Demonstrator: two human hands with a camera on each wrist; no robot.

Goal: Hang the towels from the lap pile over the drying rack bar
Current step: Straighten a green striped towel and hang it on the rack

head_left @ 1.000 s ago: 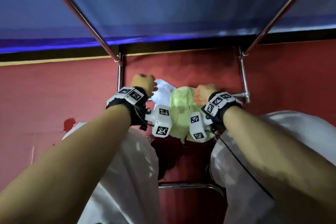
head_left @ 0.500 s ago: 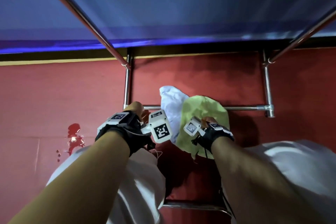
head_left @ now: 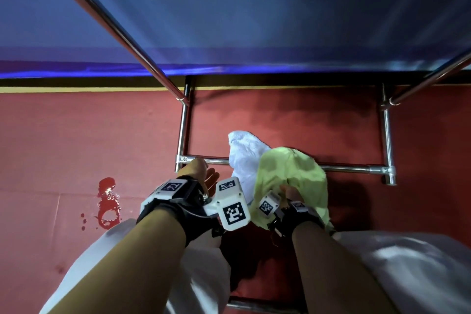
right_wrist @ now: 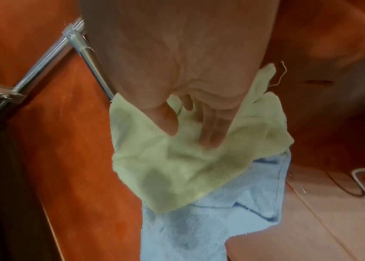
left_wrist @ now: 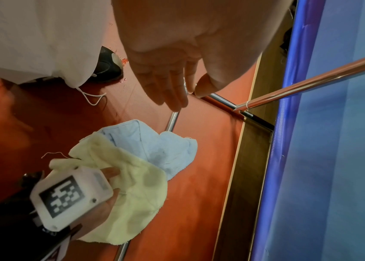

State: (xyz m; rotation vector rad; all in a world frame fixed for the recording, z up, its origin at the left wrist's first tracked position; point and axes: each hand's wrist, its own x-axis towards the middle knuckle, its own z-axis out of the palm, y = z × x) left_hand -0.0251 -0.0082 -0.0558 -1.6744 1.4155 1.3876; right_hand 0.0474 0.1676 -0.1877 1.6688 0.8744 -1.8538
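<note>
A pale blue towel and a yellow-green towel hang side by side over the low steel rack bar, the yellow one overlapping the blue. My left hand hovers open just left of the towels, near the bar's left end; in the left wrist view its fingers are straight and hold nothing. My right hand rests on the yellow-green towel, fingers straight against the cloth and thumb apart. The blue towel hangs beneath it.
Slanted steel poles rise from the rack's uprights toward a blue wall. A lower bar runs between my white-clad knees. The floor is red, with a wet red stain at the left. A black shoe stands there too.
Both hands have drawn back and down from the bar. The left hand, a fist one second ago, is now open and empty. The yellow-green towel has settled over the bar.
</note>
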